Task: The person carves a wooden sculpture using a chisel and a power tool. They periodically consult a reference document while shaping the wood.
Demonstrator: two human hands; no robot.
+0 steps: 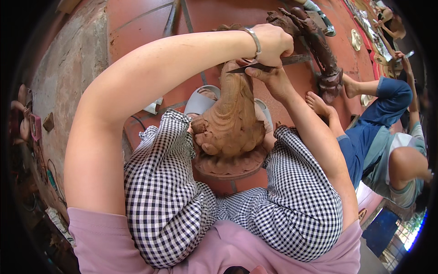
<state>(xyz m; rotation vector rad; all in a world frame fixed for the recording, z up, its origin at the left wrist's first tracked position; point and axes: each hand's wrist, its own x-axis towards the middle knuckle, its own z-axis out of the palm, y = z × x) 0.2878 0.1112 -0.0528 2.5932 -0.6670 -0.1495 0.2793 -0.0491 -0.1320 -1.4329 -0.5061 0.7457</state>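
Reddish-brown carved wooden statue point(230, 121) lies tilted between the person's knees in black-and-white checked trousers point(169, 192), its round lotus-shaped base point(230, 166) toward the body and its narrow end pointing away. The left arm bends sharply at the elbow and crosses over the work; the left hand point(273, 43), with a silver bracelet point(253, 41) on the wrist, is closed around the flat steel carving chisel point(262, 65). The right hand point(273, 77) sits just under it, fingers pinching the blade near its tip, which touches the statue's upper end. Grey slippers point(200, 100) rest on the red tiled floor point(146, 23). Further off stands a darker carved figure point(315, 41). Another person in blue trousers point(369, 123) sits barefoot to the right.
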